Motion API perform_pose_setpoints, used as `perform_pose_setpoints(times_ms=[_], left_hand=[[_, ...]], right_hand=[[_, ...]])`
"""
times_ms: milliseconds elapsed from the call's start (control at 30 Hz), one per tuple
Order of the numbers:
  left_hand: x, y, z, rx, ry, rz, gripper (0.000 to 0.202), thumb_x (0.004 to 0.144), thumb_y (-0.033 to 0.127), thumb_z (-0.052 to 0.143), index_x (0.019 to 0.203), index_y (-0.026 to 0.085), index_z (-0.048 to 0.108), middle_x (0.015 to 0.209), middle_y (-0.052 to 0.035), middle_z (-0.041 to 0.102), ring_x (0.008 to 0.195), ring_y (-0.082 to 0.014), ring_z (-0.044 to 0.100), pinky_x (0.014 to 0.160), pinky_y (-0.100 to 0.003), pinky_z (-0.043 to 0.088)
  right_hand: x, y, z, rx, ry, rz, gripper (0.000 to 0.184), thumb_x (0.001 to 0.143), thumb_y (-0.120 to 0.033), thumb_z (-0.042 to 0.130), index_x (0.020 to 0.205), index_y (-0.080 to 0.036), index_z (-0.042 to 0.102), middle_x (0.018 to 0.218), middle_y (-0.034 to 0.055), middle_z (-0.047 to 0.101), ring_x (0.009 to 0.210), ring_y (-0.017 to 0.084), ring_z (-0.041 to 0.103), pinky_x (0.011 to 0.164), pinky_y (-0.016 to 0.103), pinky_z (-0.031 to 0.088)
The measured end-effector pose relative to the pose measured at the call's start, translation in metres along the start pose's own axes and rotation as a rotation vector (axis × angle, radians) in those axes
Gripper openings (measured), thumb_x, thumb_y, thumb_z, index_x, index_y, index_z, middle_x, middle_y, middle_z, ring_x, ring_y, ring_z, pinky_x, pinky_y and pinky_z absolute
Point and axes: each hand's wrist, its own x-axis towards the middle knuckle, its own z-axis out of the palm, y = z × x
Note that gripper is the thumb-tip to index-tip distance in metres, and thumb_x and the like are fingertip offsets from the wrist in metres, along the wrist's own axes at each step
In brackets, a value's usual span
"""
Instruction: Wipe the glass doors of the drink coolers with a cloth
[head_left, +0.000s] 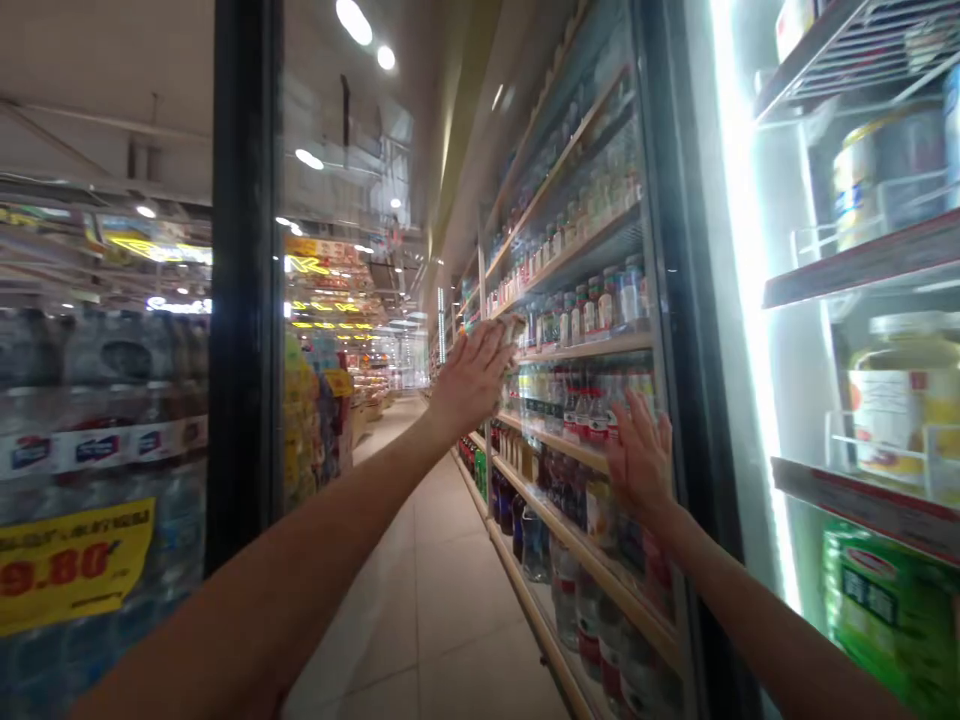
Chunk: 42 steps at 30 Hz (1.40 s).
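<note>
In front of me stands a glass door with a dark frame. My left hand reaches out to the middle of the pane. Its fingers lie over a pale, crumpled cloth, pressed against the glass; most of the cloth is hidden under the palm and fingers. Nearer the door's right edge, my right hand rests against the pane with fingers spread and nothing visible in it. Rows of bottles on long shelves show in or through the glass beyond both hands.
To the right, a lit cooler holds a bottle, a can and a green package on shelves. Shrink-wrapped bottles with a yellow price sign stand at the left. A tiled floor runs down the aisle.
</note>
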Motion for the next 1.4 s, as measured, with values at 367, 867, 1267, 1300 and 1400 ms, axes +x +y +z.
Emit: perform_pose_setpoints(times_ms=[367, 867, 1267, 1300, 1400], left_hand=[[-0.036, -0.02, -0.015, 0.036, -0.029, 0.011, 0.048, 0.087, 0.024, 0.04, 0.134, 0.015, 0.037, 0.147, -0.0097, 0.028, 0.139, -0.0245, 0.013, 0.112, -0.045, 0.018], [-0.116, -0.047, -0.03, -0.025, -0.162, 0.489, 0.05, 0.086, 0.023, 0.039, 0.135, 0.024, 0.036, 0.147, -0.0002, 0.03, 0.139, -0.0159, 0.012, 0.114, -0.038, 0.008], [-0.187, -0.06, -0.045, -0.011, -0.137, 0.293, 0.052, 0.086, 0.022, 0.04, 0.137, 0.027, 0.032, 0.144, -0.0008, 0.035, 0.138, -0.0138, 0.018, 0.114, -0.035, 0.013], [-0.187, -0.061, -0.045, 0.02, -0.089, 0.149, 0.053, 0.086, 0.02, 0.04, 0.137, 0.026, 0.031, 0.144, -0.0024, 0.035, 0.138, -0.015, 0.019, 0.114, -0.037, 0.014], [-0.19, -0.063, -0.043, 0.13, 0.102, -0.383, 0.054, 0.085, 0.019, 0.04, 0.139, 0.02, 0.029, 0.147, -0.0102, 0.027, 0.139, -0.022, 0.015, 0.111, -0.045, 0.02]], right_hand=[[0.015, -0.034, 0.019, 0.038, -0.033, -0.074, 0.053, 0.089, -0.025, 0.036, 0.14, -0.022, 0.027, 0.145, 0.0116, 0.034, 0.136, 0.024, 0.026, 0.108, 0.051, 0.02], [0.025, -0.073, 0.036, 0.097, -0.038, -0.173, 0.056, 0.089, -0.027, 0.037, 0.143, -0.026, 0.02, 0.145, 0.0101, 0.033, 0.136, 0.023, 0.027, 0.109, 0.049, 0.017], [0.027, -0.094, 0.038, 0.13, -0.055, -0.216, 0.055, 0.089, -0.027, 0.036, 0.142, -0.024, 0.023, 0.145, 0.0113, 0.034, 0.136, 0.024, 0.025, 0.109, 0.049, 0.017], [0.027, -0.094, 0.039, 0.127, -0.049, -0.213, 0.055, 0.089, -0.027, 0.036, 0.142, -0.024, 0.023, 0.145, 0.0116, 0.034, 0.137, 0.024, 0.025, 0.109, 0.049, 0.017], [0.027, -0.097, 0.039, 0.13, -0.036, -0.196, 0.054, 0.089, -0.028, 0.035, 0.141, -0.024, 0.025, 0.144, 0.0125, 0.034, 0.136, 0.024, 0.025, 0.109, 0.049, 0.018]])
